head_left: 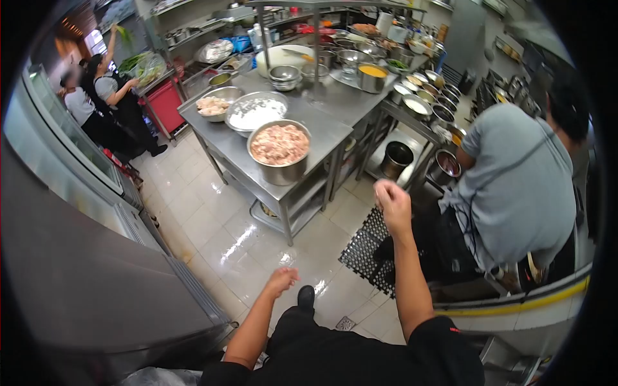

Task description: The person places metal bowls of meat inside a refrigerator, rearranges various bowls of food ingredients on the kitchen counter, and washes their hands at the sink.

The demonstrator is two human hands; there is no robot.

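Black shirt; left hand over open floor, off table edge.

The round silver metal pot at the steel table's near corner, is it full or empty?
Full: the round silver metal pot has pale pink meat heaped to its rim.

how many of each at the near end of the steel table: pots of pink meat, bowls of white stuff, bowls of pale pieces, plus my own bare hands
Pot of pink meat: 1
Bowl of white stuff: 1
Bowl of pale pieces: 1
Your bare hands, left hand and right hand: 2
Total: 5
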